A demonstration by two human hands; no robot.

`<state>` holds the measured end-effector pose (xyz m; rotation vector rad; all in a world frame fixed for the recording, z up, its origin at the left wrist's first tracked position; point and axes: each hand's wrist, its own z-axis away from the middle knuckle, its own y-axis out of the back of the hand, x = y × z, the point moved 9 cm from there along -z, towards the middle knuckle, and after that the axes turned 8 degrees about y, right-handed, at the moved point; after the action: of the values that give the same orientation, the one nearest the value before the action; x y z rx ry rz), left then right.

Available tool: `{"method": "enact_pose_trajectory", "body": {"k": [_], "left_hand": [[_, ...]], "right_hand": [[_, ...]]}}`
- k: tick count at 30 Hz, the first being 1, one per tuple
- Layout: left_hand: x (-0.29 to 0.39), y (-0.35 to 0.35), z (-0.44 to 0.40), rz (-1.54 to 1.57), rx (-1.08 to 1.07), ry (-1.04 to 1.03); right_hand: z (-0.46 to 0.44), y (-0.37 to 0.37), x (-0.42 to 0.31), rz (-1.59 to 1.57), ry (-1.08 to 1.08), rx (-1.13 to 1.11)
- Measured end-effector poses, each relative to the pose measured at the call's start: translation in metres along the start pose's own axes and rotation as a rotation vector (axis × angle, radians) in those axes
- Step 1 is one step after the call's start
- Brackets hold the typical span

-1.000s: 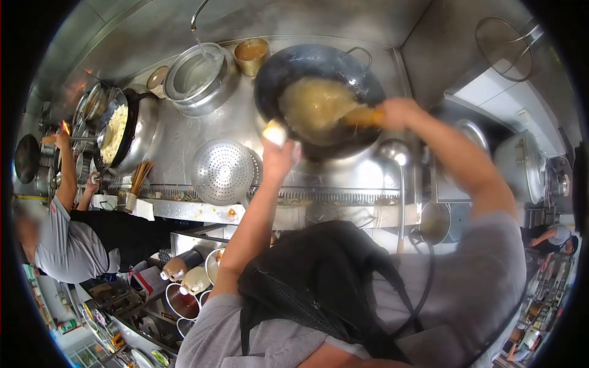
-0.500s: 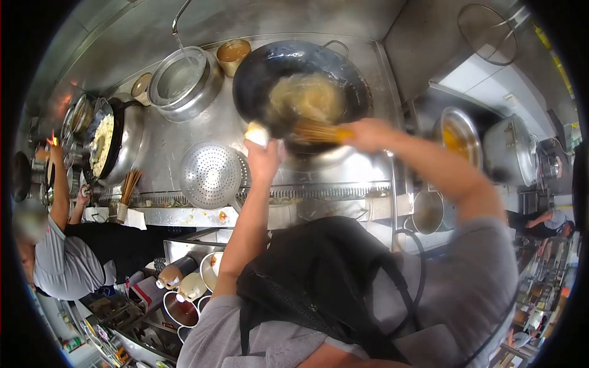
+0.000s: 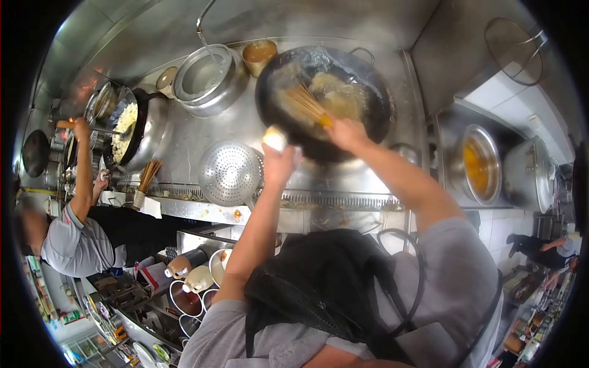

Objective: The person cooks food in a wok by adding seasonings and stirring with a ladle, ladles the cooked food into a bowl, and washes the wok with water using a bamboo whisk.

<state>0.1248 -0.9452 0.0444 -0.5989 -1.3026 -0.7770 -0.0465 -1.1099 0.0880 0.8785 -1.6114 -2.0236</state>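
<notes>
A large black wok [image 3: 279, 132] sits on the steel range in front of me, with cloudy, yellowish liquid [image 3: 343, 98] swirling in it. My right hand [image 3: 348, 134] is closed round the handle end of a bamboo wok brush [image 3: 305, 103]. Its blurred bristles point up and left inside the wok. By the wok's near left rim, my left hand [image 3: 281, 164] is closed on a white cloth-like bundle [image 3: 275, 140] with a yellowish tip. Whether a wok handle lies inside the bundle is hidden.
Left of my left hand lies a perforated strainer [image 3: 229, 173]. Behind it stand a water-filled pot [image 3: 205, 80] under a tap and a brown-rimmed can [image 3: 259, 56]. A yellow-filled metal bowl [image 3: 483, 164] is at right. A co-worker [image 3: 86, 236] works at another wok [image 3: 144, 132] on the left.
The brush and my right hand have swung from the wok's near edge up and left into its middle. My left hand keeps its grip. The whole view has shifted slightly.
</notes>
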Motion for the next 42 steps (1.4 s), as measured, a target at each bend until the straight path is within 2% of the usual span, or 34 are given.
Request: {"method": "enact_pose_trajectory", "body": {"k": [1,3,4,7,11,15,17,19,21,23,26,28,30,33,34,36,37,39,40,42], "left_hand": [[0.011,-0.002,0.006,0.068,-0.008,0.103],[0.024,-0.011,0.025,0.200,-0.034,0.319],[0.026,-0.012,0.027,0.208,-0.038,0.339],[0.027,-0.011,0.026,0.236,-0.085,0.274],[0.032,-0.011,0.030,0.268,-0.068,0.285],[0.016,-0.010,0.021,0.120,0.021,0.289],[0.015,-0.011,0.016,0.003,0.010,0.241],[0.019,-0.012,0.022,0.054,-0.021,0.297],[0.023,-0.013,0.020,0.074,-0.024,0.327],[0.030,-0.011,0.021,0.143,-0.009,0.287],[0.011,-0.002,0.008,0.040,0.019,0.204],[0.007,0.003,0.003,-0.055,0.044,0.183],[0.020,-0.002,0.015,0.065,0.006,0.264],[0.019,-0.005,0.015,0.056,-0.001,0.276],[0.015,-0.005,0.012,0.007,0.011,0.260],[0.007,-0.003,0.005,-0.037,0.011,0.233],[0.008,-0.005,0.007,0.018,-0.021,0.263],[0.018,-0.011,0.011,0.129,-0.089,0.309],[0.018,-0.009,0.010,0.126,-0.073,0.304],[0.017,-0.006,0.010,0.123,-0.045,0.293]], "right_hand": [[0.000,0.007,0.004,0.034,0.028,-0.014],[-0.035,0.023,0.032,0.039,-0.058,-0.020],[-0.050,0.032,0.038,-0.040,-0.141,0.027],[-0.068,-0.004,0.007,-0.264,-0.307,0.012],[0.011,-0.003,-0.050,-0.319,-0.022,-0.052],[0.107,0.050,0.009,-0.006,0.110,-0.345],[0.094,0.080,0.059,0.184,0.051,-0.503],[0.046,0.094,0.097,0.395,-0.056,-0.517],[-0.011,0.100,0.089,0.324,-0.132,-0.210],[-0.039,0.076,0.055,0.147,-0.117,-0.011],[-0.027,0.007,0.014,-0.007,-0.166,0.001],[0.005,-0.002,-0.008,-0.018,-0.115,-0.055],[0.046,0.014,-0.016,-0.023,-0.048,-0.167],[0.097,0.043,0.025,0.074,0.058,-0.303],[0.103,0.058,0.044,0.189,0.039,-0.413],[0.087,0.086,0.083,0.280,0.032,-0.457],[0.064,0.093,0.101,0.377,0.042,-0.348],[0.003,0.087,0.108,0.345,-0.029,-0.210],[-0.020,0.087,0.091,0.227,-0.042,-0.103],[-0.047,0.035,0.068,0.068,-0.195,-0.080]]}}
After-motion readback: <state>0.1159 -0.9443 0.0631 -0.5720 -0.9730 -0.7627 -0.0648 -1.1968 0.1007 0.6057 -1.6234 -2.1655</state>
